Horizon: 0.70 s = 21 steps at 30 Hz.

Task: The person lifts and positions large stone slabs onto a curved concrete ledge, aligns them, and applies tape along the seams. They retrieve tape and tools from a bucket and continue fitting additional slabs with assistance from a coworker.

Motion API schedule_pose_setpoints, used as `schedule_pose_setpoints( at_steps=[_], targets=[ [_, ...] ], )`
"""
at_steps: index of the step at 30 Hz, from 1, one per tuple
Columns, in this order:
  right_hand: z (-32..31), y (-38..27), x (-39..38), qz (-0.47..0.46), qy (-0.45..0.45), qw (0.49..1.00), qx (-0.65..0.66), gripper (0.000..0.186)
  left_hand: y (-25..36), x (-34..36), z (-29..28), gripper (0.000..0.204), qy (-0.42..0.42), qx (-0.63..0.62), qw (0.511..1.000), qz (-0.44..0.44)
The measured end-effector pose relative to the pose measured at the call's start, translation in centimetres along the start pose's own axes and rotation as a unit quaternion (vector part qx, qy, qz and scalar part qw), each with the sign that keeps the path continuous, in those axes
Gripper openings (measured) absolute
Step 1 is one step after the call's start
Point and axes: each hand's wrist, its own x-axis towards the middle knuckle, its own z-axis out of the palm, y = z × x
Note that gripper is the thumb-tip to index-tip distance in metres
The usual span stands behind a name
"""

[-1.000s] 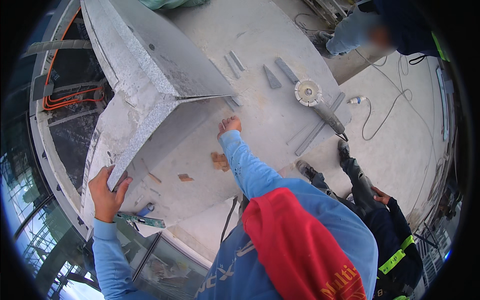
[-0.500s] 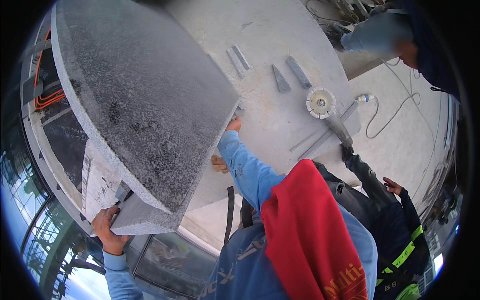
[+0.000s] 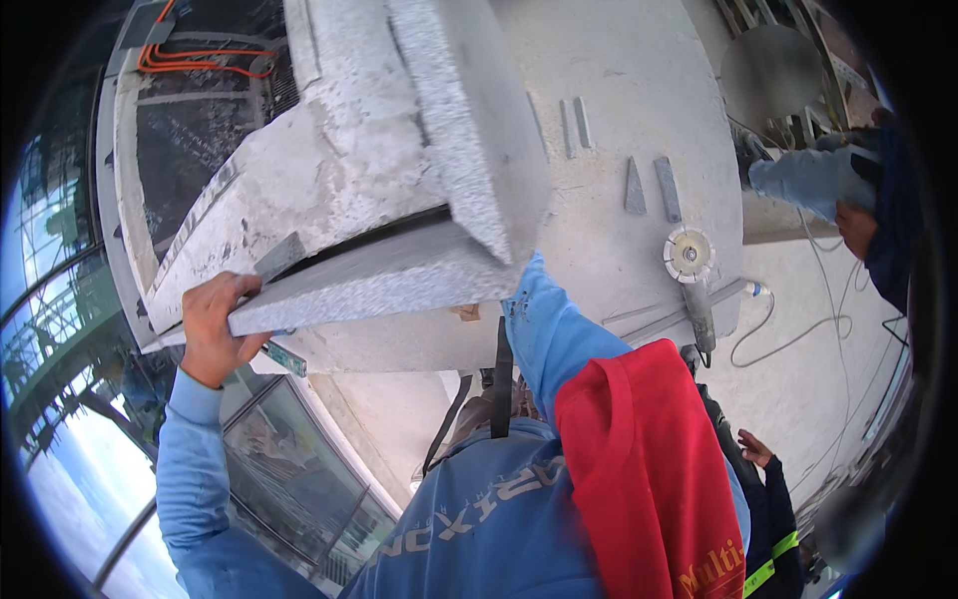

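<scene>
Pale platform [image 3: 609, 275] spreads out to the right of your left hand [image 3: 215, 324], under the grey slab [image 3: 374, 285]. The slab's end is in that hand, and its long edge runs off to the right. Your fingers curl over the upper side and your thumb presses the lower, closed only as far as the stone's thickness allows, probably to steady the end. Your right sleeve [image 3: 544, 314] passes behind the slab's other end; the hand there is hidden, so its state can't be told, though two-ended support would suit something this long. Just beyond your left fingers, a grey chip [image 3: 279, 257] sits by the dark gap, perhaps as a spacer. Well to that hand's right, a grinder [image 3: 699, 304] lies apart from the slab, likely parked out of the way, with stone offcuts [image 3: 667, 190] beyond it.
</scene>
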Motion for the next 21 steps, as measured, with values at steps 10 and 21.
schedule_pose_setpoints(
  at_steps=[10, 21],
  targets=[
    [-1.6, -9.1, -5.8, -0.040, -0.153, 0.970, -0.187, 0.055, 0.8, -2.7, 0.1, 0.053, 0.049, 0.047, 0.996, -0.063],
    [-0.5, -13.2, -25.3, -0.388, -0.170, 0.878, -0.224, 0.070, 1.1, -5.5, 0.5, 0.052, 0.159, -0.013, 0.985, -0.063]
  ],
)
